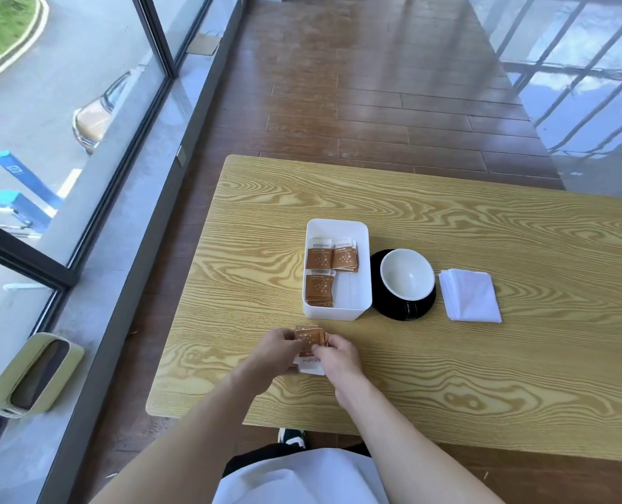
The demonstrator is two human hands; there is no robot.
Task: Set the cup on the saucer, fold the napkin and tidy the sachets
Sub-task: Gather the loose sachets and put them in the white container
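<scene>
My left hand (271, 352) and my right hand (338, 354) together pinch a small stack of brown and white sachets (311, 338) just above the table, near its front left. Behind them stands a white rectangular box (360, 231) with several more sachets (329, 263) lying inside, mostly on its left side. To the right of the box a cup (405, 276), white inside and black outside, sits tilted on a black saucer (382, 303). A folded white napkin (471, 294) lies flat to the right of the saucer.
The wooden table (484, 376) has its left edge close to a glass wall (84, 140). A green bin (33, 376) stands on the floor by the window. Wooden flooring (375, 85) stretches beyond the table's far edge.
</scene>
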